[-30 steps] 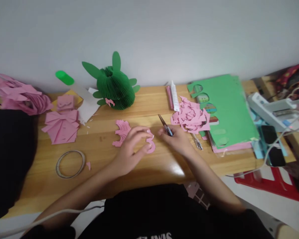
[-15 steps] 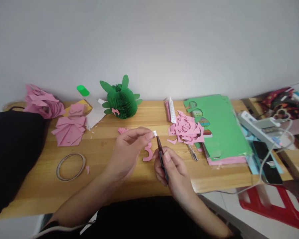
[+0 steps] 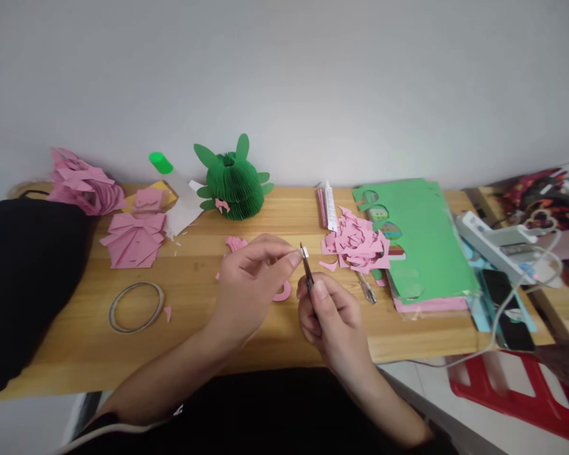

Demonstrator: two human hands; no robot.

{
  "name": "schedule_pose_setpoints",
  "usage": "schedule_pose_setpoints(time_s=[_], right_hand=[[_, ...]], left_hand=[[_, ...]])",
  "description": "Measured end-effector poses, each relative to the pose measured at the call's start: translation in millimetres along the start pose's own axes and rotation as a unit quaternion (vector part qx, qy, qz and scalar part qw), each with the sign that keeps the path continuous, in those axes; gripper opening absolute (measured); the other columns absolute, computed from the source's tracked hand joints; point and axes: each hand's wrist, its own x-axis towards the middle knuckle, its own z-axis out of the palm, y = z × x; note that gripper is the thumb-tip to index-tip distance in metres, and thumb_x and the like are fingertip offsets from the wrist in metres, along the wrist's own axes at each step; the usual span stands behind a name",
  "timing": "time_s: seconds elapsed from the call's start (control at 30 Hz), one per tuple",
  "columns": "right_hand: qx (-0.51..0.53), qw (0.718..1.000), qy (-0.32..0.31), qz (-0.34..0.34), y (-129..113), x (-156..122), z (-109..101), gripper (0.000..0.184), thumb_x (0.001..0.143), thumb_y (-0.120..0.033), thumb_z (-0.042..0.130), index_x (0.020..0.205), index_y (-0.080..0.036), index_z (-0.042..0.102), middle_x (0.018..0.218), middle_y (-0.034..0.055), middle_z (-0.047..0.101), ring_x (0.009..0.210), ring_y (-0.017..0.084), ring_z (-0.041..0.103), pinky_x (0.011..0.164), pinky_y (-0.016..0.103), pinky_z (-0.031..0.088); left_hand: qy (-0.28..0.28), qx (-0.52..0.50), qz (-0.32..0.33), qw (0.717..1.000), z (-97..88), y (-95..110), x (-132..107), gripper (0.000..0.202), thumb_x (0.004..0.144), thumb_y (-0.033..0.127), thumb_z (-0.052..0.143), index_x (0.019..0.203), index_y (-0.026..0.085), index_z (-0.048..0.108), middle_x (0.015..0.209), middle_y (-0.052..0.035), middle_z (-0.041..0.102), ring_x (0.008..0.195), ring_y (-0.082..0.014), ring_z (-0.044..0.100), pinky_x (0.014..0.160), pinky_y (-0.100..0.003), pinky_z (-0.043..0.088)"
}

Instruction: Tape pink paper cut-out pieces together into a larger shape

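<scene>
Pointed tool (image 3: 308, 270), gripped in the right hand (image 3: 334, 316), stands beside the pinched left hand (image 3: 246, 287).

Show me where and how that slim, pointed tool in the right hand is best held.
Probably around its rear, coming from the near side, as the right hand does. The slim tool narrows to tips pointing away from that hand, with a small white piece at them, so a hold farther back leaves the tips clear.

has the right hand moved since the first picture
Yes: in the view, the right hand has shifted downward, away from the white tube.
</scene>
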Motion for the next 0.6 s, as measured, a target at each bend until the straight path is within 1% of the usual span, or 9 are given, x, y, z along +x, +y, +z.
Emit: schedule_pose_setpoints(time_s=[0.17, 0.33, 0.6], right_hand=[[-0.005, 1.0, 0.002, 0.003, 0.6, 0.0, -1.3, 0.038, 0.089, -0.054, 0.061, 0.076, -0.02, 0.051, 0.047, -0.0119, 0.031, 0.038, 0.002, 0.018, 0.034, 0.012, 0.017], [-0.015, 1.0, 0.006, 0.004, -0.7, -1.5, -3.2, 0.037, 0.09, -0.053, 0.06, 0.076, -0.02, 0.053, 0.047, -0.0119, 0.032, 0.038, 0.002, 0.018, 0.034, 0.012, 0.018], [-0.024, 1.0, 0.013, 0.006, -0.2, 0.0, -2.4, 0.038, 0.089, -0.054, 0.061, 0.075, -0.02, 0.053, 0.046, -0.0119, 0.032, 0.038, 0.002, 0.018, 0.034, 0.012, 0.017]], left_hand=[[0.01, 0.028, -0.002, 1.0, 1.6, 3.3, 0.8, 0.022, 0.077, 0.01, 0.069, 0.069, 0.029, 0.076, 0.071, 0.0052, 0.066, 0.072, -0.0089, 0.06, 0.069, -0.02, 0.048], [0.023, 0.034, -0.007, 0.999, 0.7, 5.3, 0.7, 0.019, 0.075, 0.011, 0.07, 0.068, 0.028, 0.075, 0.07, 0.0044, 0.066, 0.072, -0.0097, 0.06, 0.069, -0.02, 0.048], [0.026, 0.052, -0.004, 0.998, 0.7, 5.8, 1.3, 0.017, 0.074, 0.012, 0.069, 0.066, 0.026, 0.074, 0.067, 0.0045, 0.064, 0.069, -0.0095, 0.057, 0.067, -0.021, 0.046]])
